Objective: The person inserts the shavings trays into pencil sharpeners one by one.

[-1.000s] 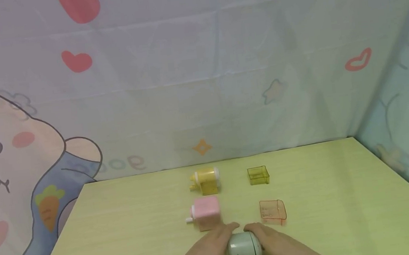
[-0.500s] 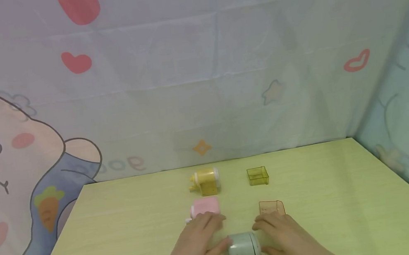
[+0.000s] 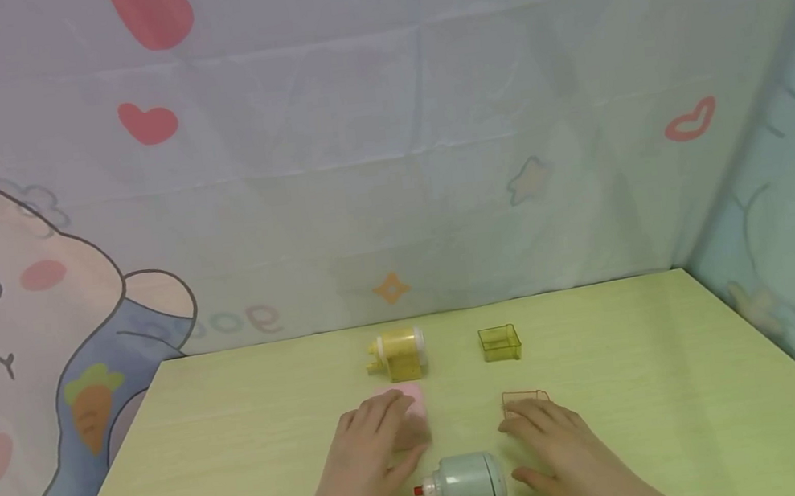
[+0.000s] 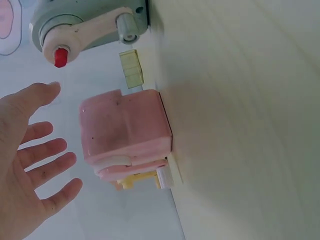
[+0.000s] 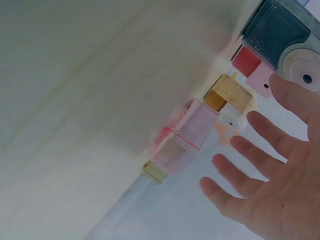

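Both grips are released: the left hand point(image 3: 358, 464) and right hand point(image 3: 568, 452) have loosely spread fingers and hold nothing. The grey-green sharpener point(image 3: 469, 484) stands on the worktop point(image 3: 674, 389) at the bottom centre of the head view, between them. A low sideways sweep of the left hand could knock the pink sharpener point(image 4: 125, 125) just beside its fingers. The right hand could shove the red-edged tray point(image 5: 182, 136), which looks light; contact is hard to judge from above. The crank point(image 4: 95, 29), jutting out leftward in the head view, could snag the left thumb and twist its sharpener round.
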`<action>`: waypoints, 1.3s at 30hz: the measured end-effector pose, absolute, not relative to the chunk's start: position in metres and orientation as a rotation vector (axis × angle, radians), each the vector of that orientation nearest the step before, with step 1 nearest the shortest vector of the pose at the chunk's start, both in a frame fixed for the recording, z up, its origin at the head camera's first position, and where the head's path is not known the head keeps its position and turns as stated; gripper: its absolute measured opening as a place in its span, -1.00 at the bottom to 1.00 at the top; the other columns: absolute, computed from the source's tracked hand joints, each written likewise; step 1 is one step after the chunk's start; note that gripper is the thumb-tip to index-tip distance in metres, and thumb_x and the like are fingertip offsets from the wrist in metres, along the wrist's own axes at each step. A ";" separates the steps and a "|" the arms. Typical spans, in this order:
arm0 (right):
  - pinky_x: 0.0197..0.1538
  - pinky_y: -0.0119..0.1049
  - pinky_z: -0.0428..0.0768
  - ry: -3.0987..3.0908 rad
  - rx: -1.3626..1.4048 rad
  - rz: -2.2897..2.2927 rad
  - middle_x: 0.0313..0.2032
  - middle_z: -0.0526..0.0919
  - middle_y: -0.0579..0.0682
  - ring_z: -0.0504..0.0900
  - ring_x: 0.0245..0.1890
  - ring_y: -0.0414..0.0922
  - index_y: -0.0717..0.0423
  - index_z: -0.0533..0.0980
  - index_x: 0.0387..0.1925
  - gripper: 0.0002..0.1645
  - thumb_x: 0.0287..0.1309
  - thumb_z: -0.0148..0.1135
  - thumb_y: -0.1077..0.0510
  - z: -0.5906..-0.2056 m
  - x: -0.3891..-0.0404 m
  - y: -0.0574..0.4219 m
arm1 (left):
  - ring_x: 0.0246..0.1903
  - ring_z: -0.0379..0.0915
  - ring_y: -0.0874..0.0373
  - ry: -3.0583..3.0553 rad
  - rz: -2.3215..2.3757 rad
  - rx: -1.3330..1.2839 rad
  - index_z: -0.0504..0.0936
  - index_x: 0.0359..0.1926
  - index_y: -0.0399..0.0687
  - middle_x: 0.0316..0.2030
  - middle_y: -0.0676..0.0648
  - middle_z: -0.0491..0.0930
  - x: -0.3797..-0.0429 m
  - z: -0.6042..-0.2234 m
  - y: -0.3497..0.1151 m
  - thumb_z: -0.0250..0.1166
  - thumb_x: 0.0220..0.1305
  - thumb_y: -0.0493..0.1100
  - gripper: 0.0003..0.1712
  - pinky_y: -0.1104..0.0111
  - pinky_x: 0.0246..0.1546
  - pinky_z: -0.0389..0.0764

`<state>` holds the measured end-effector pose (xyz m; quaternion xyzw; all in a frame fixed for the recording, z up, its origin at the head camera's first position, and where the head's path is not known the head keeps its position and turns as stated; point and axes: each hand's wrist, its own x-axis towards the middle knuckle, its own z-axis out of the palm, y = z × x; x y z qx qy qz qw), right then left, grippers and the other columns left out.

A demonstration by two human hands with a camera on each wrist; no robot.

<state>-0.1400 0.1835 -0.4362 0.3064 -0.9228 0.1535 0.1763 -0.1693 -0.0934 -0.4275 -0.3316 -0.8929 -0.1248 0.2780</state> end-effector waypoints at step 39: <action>-0.25 0.14 0.56 -2.893 0.519 0.482 0.16 0.31 0.32 0.37 -0.05 0.25 0.12 0.23 0.20 -0.06 -0.28 0.42 0.06 -0.438 -0.155 0.196 | 0.11 0.21 0.03 -2.599 -0.461 -0.878 0.12 0.32 0.05 0.19 -0.10 0.31 -0.203 -0.444 -0.106 0.41 -0.24 0.22 0.09 -0.01 -0.09 0.46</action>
